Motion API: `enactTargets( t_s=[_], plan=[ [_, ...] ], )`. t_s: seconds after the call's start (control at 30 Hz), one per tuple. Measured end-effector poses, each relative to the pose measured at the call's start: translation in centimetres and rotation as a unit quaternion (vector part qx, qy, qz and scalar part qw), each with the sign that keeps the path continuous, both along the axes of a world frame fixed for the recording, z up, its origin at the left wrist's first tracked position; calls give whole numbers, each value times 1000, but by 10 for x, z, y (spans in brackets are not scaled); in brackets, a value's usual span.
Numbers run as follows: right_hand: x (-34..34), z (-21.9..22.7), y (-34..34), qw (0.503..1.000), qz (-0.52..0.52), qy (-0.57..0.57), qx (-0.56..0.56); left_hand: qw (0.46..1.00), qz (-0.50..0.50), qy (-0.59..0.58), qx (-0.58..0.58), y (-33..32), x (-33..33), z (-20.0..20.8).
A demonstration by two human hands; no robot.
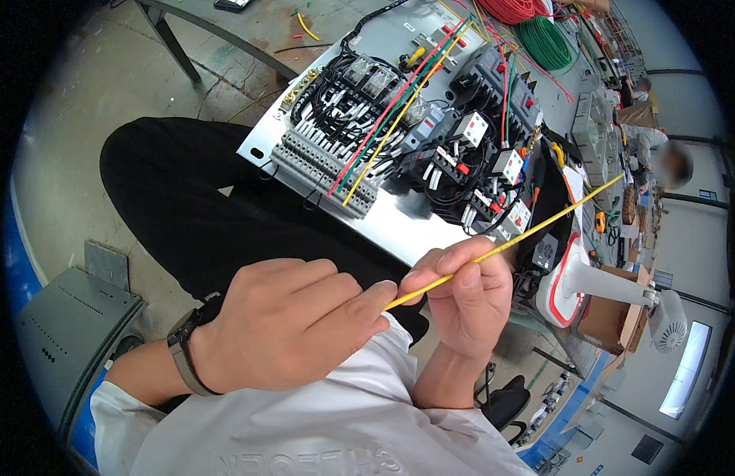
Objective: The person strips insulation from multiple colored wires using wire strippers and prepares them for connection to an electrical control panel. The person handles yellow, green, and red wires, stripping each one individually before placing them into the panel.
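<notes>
A thin yellow wire [554, 218] runs between my two hands and slants up to the right. My left hand [292, 325] is closed, pinching the wire's near end between thumb and forefinger. Close beside it, my right hand [470, 297] also pinches the wire, and the long free part sticks out past its fingers. Beyond the hands lies a metal mounting panel [411, 238] carrying a grey terminal block [320, 170], relays [375, 82] and several black switching devices. Red, green and yellow wires [395, 119] lie across the panel, their near ends over the terminal block.
Coils of red wire [510, 9] and green wire [544, 44] sit on the bench at the back. A white and red device [559, 289] stands right of the panel, near a cardboard box [609, 313]. A grey metal cabinet [74, 337] is at left. Another person [649, 143] is far right.
</notes>
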State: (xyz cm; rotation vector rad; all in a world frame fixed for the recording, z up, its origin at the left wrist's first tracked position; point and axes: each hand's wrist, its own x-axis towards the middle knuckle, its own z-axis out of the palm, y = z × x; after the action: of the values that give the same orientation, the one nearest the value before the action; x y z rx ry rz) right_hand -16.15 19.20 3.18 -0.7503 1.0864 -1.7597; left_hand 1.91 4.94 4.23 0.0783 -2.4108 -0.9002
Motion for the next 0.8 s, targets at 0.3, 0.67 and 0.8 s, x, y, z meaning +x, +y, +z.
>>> enactTargets(
  t_s=[0.3, 0.67, 0.8],
  plan=[
    [-4, -1, 4, 999, 25, -21, -9, 1000, -3, 1, 22, 4, 1, 3],
    [-11, 2, 1, 998, -36, -34, 25, 984, -28, -53, 166, 14, -2, 4],
    [-15, -5, 0, 992, -72, -100, 4, 924, -89, -99, 358, 26, -14, 8]
  ],
)
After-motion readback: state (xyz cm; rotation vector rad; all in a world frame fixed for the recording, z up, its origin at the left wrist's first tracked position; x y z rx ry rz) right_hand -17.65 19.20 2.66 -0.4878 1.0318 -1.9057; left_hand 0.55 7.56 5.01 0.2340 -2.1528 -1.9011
